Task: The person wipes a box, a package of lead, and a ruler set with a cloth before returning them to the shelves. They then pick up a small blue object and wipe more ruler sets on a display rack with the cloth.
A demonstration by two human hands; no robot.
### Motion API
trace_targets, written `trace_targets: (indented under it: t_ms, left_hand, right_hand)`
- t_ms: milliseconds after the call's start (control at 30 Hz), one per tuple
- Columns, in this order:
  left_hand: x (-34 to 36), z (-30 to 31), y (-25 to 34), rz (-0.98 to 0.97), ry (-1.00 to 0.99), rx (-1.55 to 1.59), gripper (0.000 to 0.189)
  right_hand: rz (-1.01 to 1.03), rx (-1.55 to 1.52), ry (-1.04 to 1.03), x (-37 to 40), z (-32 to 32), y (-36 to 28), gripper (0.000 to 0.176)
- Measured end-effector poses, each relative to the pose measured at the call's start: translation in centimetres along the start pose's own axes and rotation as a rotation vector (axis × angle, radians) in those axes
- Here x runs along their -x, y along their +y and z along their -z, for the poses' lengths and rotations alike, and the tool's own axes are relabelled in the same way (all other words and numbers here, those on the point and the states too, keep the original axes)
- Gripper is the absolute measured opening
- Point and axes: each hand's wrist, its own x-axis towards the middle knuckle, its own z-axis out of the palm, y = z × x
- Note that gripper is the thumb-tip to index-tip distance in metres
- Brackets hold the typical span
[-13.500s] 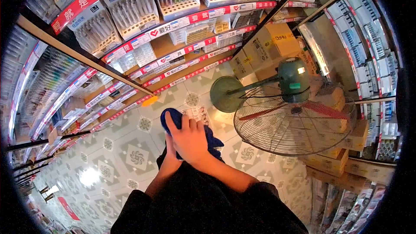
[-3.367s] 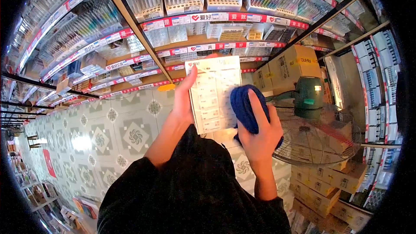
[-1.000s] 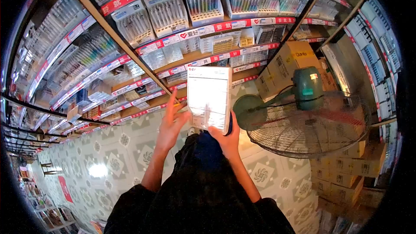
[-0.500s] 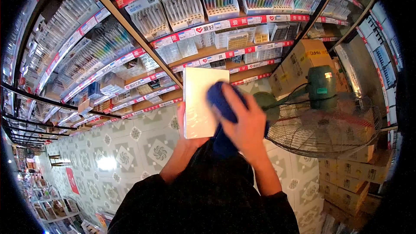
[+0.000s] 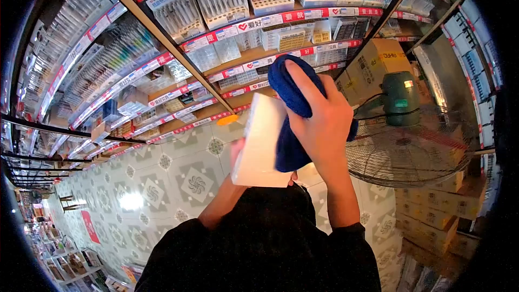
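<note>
My left hand grips a white rectangular box from its left side and from below, and most of its fingers are behind it. The box is tilted, its pale face turned up toward me. A dark blue cloth is bunched in my right hand, with fingers wrapped over its top. Part of the cloth hangs down along the right edge of the box.
Shelves of boxed pens stand ahead and to the left. A caged fan with a green motor is at the right, near a cardboard box. More cartons are stacked below. An orange object shows beyond the white box.
My right hand has moved up and right with the cloth, off the face of the box. The box has tilted and shifted slightly downward. The orange object has come into view.
</note>
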Motion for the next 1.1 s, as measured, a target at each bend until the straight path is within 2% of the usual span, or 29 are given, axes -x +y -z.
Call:
trace_targets:
  t_ms: [100, 167, 300, 367, 433, 500, 567, 633, 700, 733, 767, 833, 900, 967, 1033, 1100]
  left_hand:
    - [0.5, 0.3, 0.0, 0.086, 0.046, -0.035, 0.068]
    - [0.4, -1.1, -0.5, 0.025, 0.185, -0.174, 0.069]
    - [-0.6, -3.6, -1.5, -0.047, 0.458, -0.458, 0.072]
    - [-1.6, -3.6, -2.4, -0.144, 0.365, -0.373, 0.075]
    - [-2.5, -4.1, -2.2, -0.171, 0.571, -0.346, 0.072]
    - [-3.9, -2.8, -0.4, 0.043, 0.126, -0.243, 0.079]
    - [-4.1, -5.6, -0.1, -0.011, 0.558, -0.162, 0.088]
    - [-3.4, -4.4, 1.3, -0.023, 0.485, -0.206, 0.089]
    - [-2.6, -4.5, 2.3, -0.04, 0.407, -0.277, 0.088]
    - [-2.7, -3.9, 2.6, -0.165, 0.402, -0.269, 0.079]
    - [-2.7, -4.0, 2.9, -0.168, 0.402, -0.215, 0.081]
    - [-2.2, -3.8, 3.9, -0.146, 0.397, -0.184, 0.083]
    - [-1.4, -3.3, 5.0, -0.096, 0.384, -0.231, 0.085]
    - [-1.1, -2.5, 5.8, -0.094, 0.437, -0.272, 0.083]
    - [-0.5, -1.0, 6.2, -0.106, 0.576, -0.585, 0.082]
    - [-0.3, 0.9, 7.0, -0.08, 0.656, -0.776, 0.082]
  right_hand:
    - [-0.013, -0.01, -0.009, 1.3, 0.2, -1.0, 0.064]
    - [0.044, -0.063, 0.088, 3.2, -1.1, -1.7, 0.064]
    - [-0.073, -0.228, 0.107, 4.3, -2.0, -1.1, 0.065]
    - [-0.085, -0.161, 0.048, 4.8, -2.1, -1.7, 0.067]
    - [-0.006, -0.061, -0.147, 6.0, -2.0, -2.8, 0.072]
    - [0.17, -0.047, -0.106, 7.9, -3.2, -3.8, 0.076]
    - [0.173, -0.17, -0.156, 9.3, -4.0, -4.2, 0.075]
    - [0.124, -0.224, -0.268, 10.1, -4.2, -3.6, 0.07]
    - [-0.072, -0.228, -0.268, 11.1, -4.7, -2.2, 0.07]
    - [-0.212, -0.258, -0.267, 11.0, -4.7, -1.3, 0.07]
    - [-0.309, -0.19, -0.246, 11.1, -4.7, 0.0, 0.065]
    - [-0.394, -0.182, -0.069, 11.8, -5.3, 3.5, 0.05]
    - [-0.595, -0.273, -0.087, 13.4, -5.5, 6.6, 0.051]
    - [-0.651, -0.396, -0.14, 16.6, -5.7, 9.7, 0.053]
    - [-0.601, -0.348, -0.168, 19.4, -6.0, 11.0, 0.054]
    - [-0.77, -0.415, -0.309, 20.2, -5.4, 9.9, 0.054]
